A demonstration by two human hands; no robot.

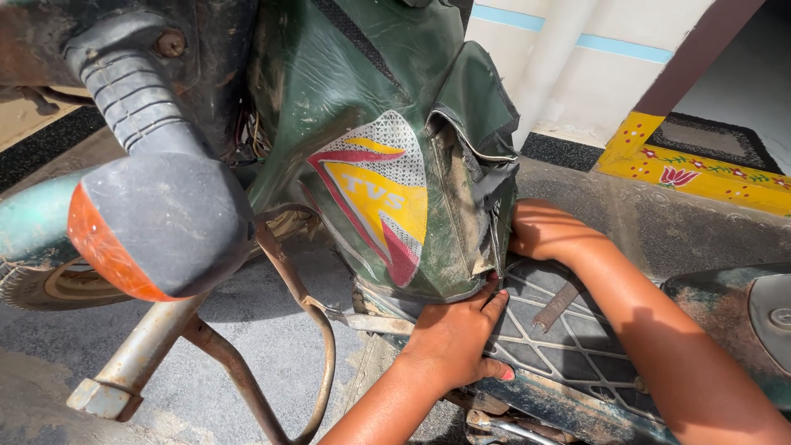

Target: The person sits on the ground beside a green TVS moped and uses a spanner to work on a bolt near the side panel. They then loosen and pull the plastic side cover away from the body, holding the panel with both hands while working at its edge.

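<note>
Left hand [453,342] lies flat and unclenched, fingertips at the green cover's [362,124] lower edge on the footboard [568,346]. Right hand [544,231] reaches behind the cover; grip hidden. Open pavement [272,346] lies leftward.

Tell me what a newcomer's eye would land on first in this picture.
First the dusty green cover hanging at the top centre of an old two-wheeler, with its red, yellow and white emblem. At its lower edge the left hand presses flat on the ribbed footboard, while the right hand reaches in behind the cover from the right. At left, close to the camera, looms a big indicator lamp with an orange lens.
</note>
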